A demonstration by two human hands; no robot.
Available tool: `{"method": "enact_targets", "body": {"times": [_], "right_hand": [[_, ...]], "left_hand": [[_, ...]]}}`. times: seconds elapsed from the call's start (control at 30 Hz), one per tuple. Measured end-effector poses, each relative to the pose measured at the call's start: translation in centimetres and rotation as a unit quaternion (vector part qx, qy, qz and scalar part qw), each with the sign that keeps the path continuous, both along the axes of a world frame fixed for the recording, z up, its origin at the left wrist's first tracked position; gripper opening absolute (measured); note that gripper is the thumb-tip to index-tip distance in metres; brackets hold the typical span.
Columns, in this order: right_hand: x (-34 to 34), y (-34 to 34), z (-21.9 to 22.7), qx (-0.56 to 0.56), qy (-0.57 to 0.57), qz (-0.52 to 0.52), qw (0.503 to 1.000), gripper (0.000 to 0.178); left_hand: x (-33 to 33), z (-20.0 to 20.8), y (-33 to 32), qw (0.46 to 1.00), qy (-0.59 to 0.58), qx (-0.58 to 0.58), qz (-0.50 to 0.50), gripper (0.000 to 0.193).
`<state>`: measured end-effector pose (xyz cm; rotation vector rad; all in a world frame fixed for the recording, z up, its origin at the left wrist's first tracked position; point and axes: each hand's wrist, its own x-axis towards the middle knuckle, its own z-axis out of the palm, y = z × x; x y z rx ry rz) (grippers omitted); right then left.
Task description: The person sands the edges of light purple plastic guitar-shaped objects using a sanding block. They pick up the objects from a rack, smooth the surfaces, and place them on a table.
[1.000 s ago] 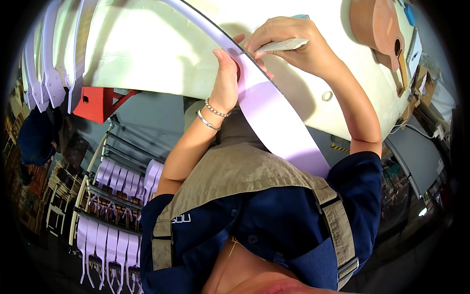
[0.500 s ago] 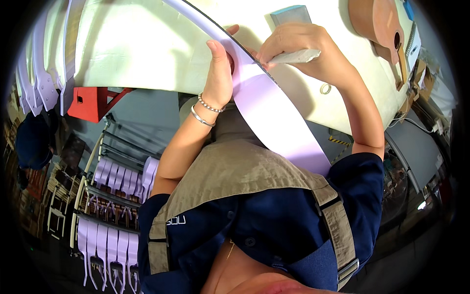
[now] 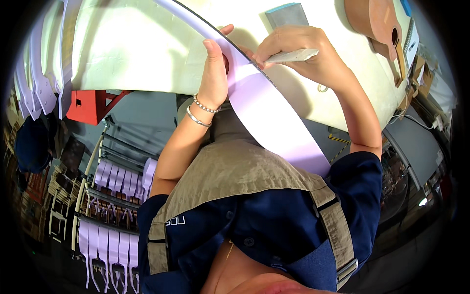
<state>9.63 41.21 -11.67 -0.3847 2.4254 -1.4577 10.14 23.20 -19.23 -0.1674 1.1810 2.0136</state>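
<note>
A long lilac instrument part (image 3: 274, 117), with a dark strip along its far edge, slants from the top of the view down to my apron. My left hand (image 3: 215, 73) is wrapped round its middle, thumb upright on the near side and fingertips showing beyond the far edge. At that dark edge, just right of the left hand, my right hand (image 3: 306, 44) pinches a whitish folded piece (image 3: 296, 56), like paper or cloth. The right fingertips meet the edge; their exact contact is partly hidden.
On the pale worktable (image 3: 127, 59) lie a grey block with a blue side (image 3: 289, 15), a small ring (image 3: 322, 88) and a brown small guitar (image 3: 374, 22). Several lilac necks (image 3: 39, 63) hang over its left end, by a red bracket (image 3: 87, 107). A rack (image 3: 105, 196) of lilac parts stands left.
Both hands and the lilac part sit slightly further left, much as the whole scene has shifted. The grips look the same.
</note>
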Motion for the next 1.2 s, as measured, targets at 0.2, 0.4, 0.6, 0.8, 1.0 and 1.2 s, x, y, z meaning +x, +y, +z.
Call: {"method": "enact_targets", "body": {"times": [0.2, 0.4, 0.6, 0.8, 1.0, 1.2], "right_hand": [[0.5, 0.8, 0.2, -0.016, 0.027, 0.043, 0.999, 0.010], [0.5, 1.0, 0.4, -0.008, 0.008, 0.043, 0.999, 0.011], [-0.5, 1.0, -0.2, -0.093, -0.102, -0.091, 0.986, 0.009], [-5.5, 1.2, -2.7, -0.002, -0.145, -0.335, 0.931, 0.042], [0.7, 1.3, -4.8, 0.513, 0.183, -0.213, 0.811, 0.057], [2.7, 2.2, -3.6, 0.357, 0.053, -0.185, 0.914, 0.062]], "left_hand": [[-0.1, 0.8, 0.1, 0.999, 0.011, -0.030, -0.009, 0.087], [-0.1, 0.8, 0.1, 1.000, 0.006, -0.025, -0.010, 0.086], [0.0, 0.0, 0.0, 1.000, 0.010, 0.003, -0.017, 0.078], [-0.1, 0.0, -0.3, 0.996, 0.081, 0.013, -0.038, 0.066], [-0.4, 0.6, -0.1, 1.000, 0.010, 0.024, -0.006, 0.053], [-0.1, 0.4, 0.1, 0.999, 0.025, -0.018, -0.013, 0.059]]}}
